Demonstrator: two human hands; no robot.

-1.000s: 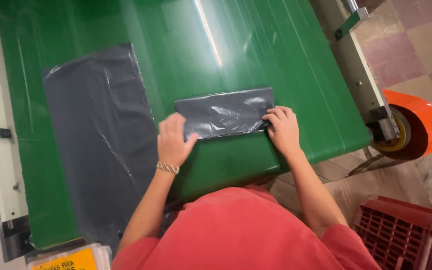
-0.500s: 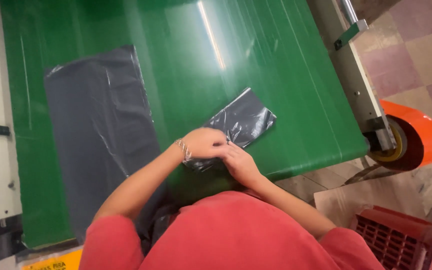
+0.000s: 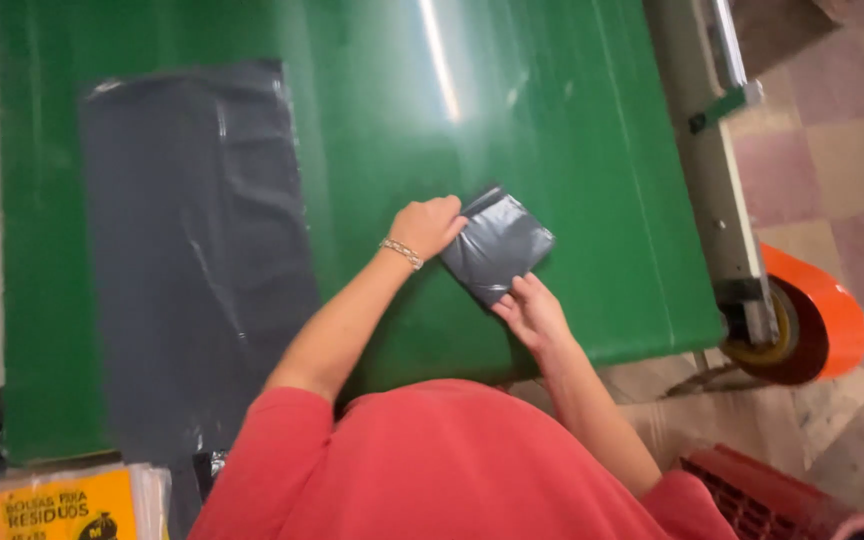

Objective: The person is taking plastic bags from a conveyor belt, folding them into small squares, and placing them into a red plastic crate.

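Folded grey bag point(image 3: 497, 246), centre-right of frame on the green table point(image 3: 572, 120), is now a compact square, down from a long strip a second ago. Left hand point(image 3: 430, 226) curled, pinching its upper-left edge; right hand point(image 3: 532, 312) fingers together, pressing the lower corner. Flat bag point(image 3: 192, 250) at left unmoved.

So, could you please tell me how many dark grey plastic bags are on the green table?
2: a folded dark grey plastic bag held between both hands, and a flat dark grey plastic sheet-like bag spread at the left; more may lie beneath it.

A packing workshop: broad green conveyor belt point(image 3: 552, 130) (metal-framed), orange film roll point(image 3: 817, 315), worn tiled floor point(image 3: 832, 160).
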